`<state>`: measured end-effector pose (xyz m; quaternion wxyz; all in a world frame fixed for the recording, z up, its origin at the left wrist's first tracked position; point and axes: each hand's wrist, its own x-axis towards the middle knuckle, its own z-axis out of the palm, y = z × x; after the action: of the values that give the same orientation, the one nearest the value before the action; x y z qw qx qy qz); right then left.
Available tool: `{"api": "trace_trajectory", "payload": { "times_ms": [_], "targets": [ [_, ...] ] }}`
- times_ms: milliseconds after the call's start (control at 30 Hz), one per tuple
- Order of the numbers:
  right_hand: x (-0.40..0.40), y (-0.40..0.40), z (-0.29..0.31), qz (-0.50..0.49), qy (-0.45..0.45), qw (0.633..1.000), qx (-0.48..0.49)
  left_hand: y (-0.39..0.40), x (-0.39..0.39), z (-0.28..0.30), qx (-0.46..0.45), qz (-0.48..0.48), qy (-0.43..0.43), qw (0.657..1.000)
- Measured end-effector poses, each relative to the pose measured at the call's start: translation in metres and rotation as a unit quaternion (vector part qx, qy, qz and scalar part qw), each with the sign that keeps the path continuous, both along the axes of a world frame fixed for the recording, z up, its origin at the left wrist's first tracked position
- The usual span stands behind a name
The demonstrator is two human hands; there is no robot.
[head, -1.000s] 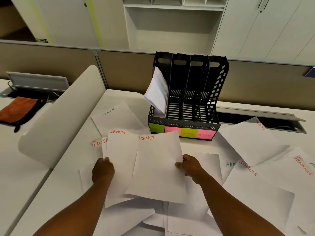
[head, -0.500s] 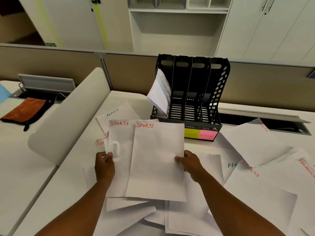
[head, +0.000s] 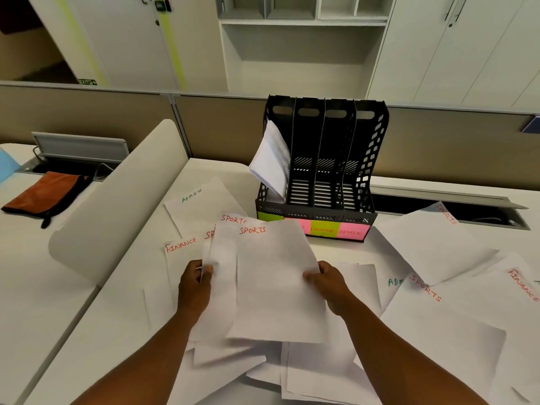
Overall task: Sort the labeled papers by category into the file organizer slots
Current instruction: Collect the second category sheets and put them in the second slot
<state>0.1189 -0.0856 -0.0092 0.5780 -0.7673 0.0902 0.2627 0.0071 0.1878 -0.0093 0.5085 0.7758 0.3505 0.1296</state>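
My right hand point(head: 325, 283) grips the right edge of a white sheet marked SPORTS point(head: 277, 279), held above the desk. My left hand point(head: 195, 287) pinches the left edge of a second SPORTS sheet point(head: 222, 258) that lies mostly under the first. Behind them stands a black file organizer point(head: 321, 171) with several upright slots and coloured labels along its front, two reading FINANCE and ADMIN. White papers point(head: 270, 162) lean out of its leftmost slot. Loose sheets marked ADMIN point(head: 198, 206), FINANCE point(head: 181, 247) and SPORTS point(head: 432, 293) lie scattered on the desk.
A curved white divider panel point(head: 117, 200) rises on the left of the desk. An orange and black cloth point(head: 43, 194) lies on the neighbouring desk. A cable slot point(head: 455, 209) runs behind the organizer on the right. A partition wall and white cabinets stand behind.
My two hands have come closer together, sliding the right SPORTS sheet over the left one so they overlap more. The view has tilted up a little.
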Motion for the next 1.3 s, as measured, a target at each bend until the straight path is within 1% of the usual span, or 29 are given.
{"api": "trace_trajectory", "payload": {
  "times_ms": [100,233,367,433,600,667,767,900,1000,1100,1167,1233,1300],
  "targets": [
    [0.0,-0.004,-0.001,-0.017,0.01,1.0,0.001,-0.007,0.004,0.002,-0.054,-0.013,0.007,0.998],
    [0.002,-0.009,-0.002,-0.022,0.025,0.999,0.007,-0.016,0.013,0.003,-0.125,-0.069,0.075,0.987],
    [0.004,-0.014,-0.002,-0.03,0.029,0.999,-0.007,-0.023,0.02,0.005,-0.157,-0.093,0.096,0.979],
    [0.004,-0.017,-0.002,-0.045,0.03,0.999,-0.003,-0.026,0.022,0.004,-0.182,-0.095,0.091,0.974],
    [0.006,-0.021,-0.001,-0.065,0.037,0.997,0.004,-0.023,0.025,0.005,-0.194,-0.075,0.045,0.977],
    [0.007,-0.021,-0.002,-0.075,0.041,0.996,0.023,-0.019,0.025,0.008,-0.217,-0.058,0.029,0.974],
    [0.007,-0.016,0.0,-0.081,0.052,0.994,0.06,-0.014,0.028,0.011,-0.216,-0.041,0.02,0.975],
    [0.01,-0.004,0.006,-0.076,0.061,0.99,0.099,-0.009,0.03,0.017,-0.23,-0.013,-0.03,0.973],
    [0.012,0.003,0.012,-0.067,0.047,0.992,0.1,-0.008,0.03,0.02,-0.247,-0.029,-0.052,0.967],
    [0.015,0.005,0.016,-0.086,0.029,0.991,0.1,-0.01,0.029,0.022,-0.283,-0.052,-0.053,0.956],
    [0.016,0.002,0.017,-0.085,0.015,0.993,0.076,-0.011,0.029,0.02,-0.31,-0.068,-0.021,0.948],
    [0.018,-0.006,0.016,-0.058,-0.007,0.998,0.018,-0.012,0.03,0.016,-0.335,-0.093,0.028,0.937],
    [0.019,-0.015,0.014,-0.036,-0.015,0.999,-0.025,-0.016,0.033,0.012,-0.352,-0.098,0.052,0.929]
  ]
}}
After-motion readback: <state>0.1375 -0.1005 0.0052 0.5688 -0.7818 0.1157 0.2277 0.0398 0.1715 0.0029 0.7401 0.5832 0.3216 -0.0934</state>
